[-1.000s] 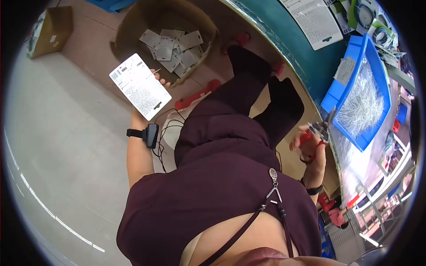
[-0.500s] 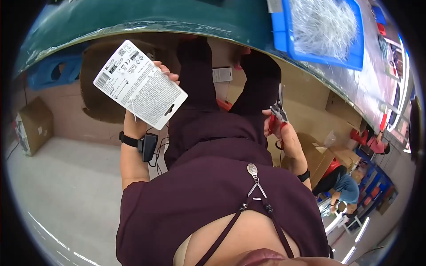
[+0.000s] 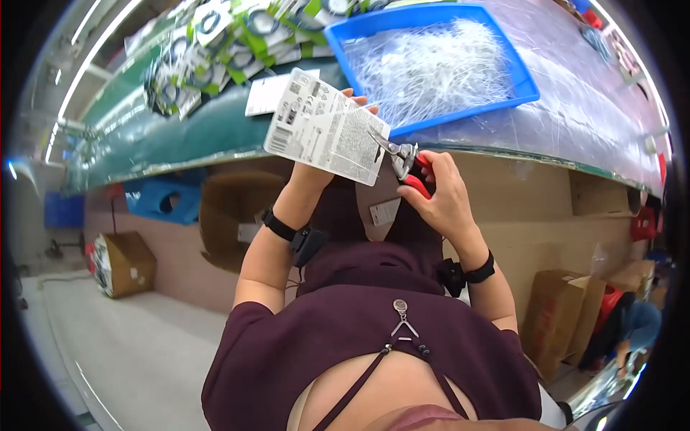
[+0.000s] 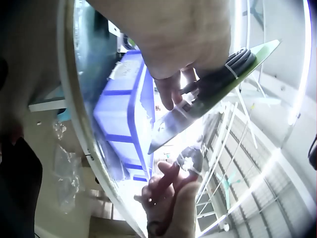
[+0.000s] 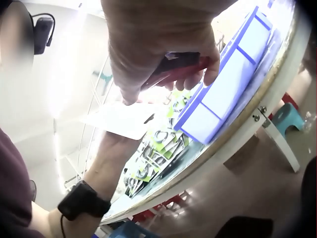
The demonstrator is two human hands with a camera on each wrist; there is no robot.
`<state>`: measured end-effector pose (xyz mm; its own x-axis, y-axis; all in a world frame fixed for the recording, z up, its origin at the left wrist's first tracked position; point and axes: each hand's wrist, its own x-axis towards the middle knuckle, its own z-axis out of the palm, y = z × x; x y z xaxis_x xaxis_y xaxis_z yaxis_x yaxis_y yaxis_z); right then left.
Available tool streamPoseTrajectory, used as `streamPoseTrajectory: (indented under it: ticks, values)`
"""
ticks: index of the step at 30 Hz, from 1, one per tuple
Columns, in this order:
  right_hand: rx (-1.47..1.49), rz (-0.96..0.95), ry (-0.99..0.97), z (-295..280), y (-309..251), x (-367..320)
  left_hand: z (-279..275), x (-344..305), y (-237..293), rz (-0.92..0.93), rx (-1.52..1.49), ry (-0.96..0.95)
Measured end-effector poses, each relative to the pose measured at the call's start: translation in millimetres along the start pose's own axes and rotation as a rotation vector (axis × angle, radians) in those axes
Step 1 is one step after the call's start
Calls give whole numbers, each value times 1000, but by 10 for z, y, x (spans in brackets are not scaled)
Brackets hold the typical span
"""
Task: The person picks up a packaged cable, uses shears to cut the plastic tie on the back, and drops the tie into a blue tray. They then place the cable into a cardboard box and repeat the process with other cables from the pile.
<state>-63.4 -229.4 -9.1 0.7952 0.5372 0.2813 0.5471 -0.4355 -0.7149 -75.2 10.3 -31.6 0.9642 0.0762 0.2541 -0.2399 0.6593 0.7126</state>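
Over the worktop (image 3: 201, 135) edge, beside blue tray (image 3: 467, 116) of clear strands: printed card (image 3: 327, 133) pinched aloft in left grip (image 4: 183, 39), probably steadied for red-handled cutters (image 3: 404, 159), clasped in right grip (image 3: 442, 197), tips at card's corner.

The person wears a dark maroon short-sleeved top (image 3: 359, 345) whose sleeves end above the elbows. On the chest, a small silver triangular clasp (image 3: 404, 322) hangs from a round stud, and thin dark beaded straps run down from it. A black wrist band carrying a boxy black camera (image 3: 302, 243) circles the left wrist. A matching black band (image 3: 480, 273) sits on the right wrist. The left hand (image 3: 310, 176) and the right hand (image 3: 442, 201) are bare.
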Motion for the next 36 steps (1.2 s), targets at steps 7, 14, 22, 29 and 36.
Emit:
streamPoseTrajectory:
  ticks: [7,14,22,29,36]
  values:
    - [17,-67,231,-123,171,256,402,321,-65,-57,136,-76]
    - [60,-74,217,-205,328,372,462,480,-79,-59,200,-44]
    - [176,-20,119,-168,313,475,409,577,-77,-123,144,2]
    - [231,71,-5,-221,277,528,452,627,-42,-110,389,122]
    - [179,-45,95,-333,182,589,443,615,20,-114,522,45]
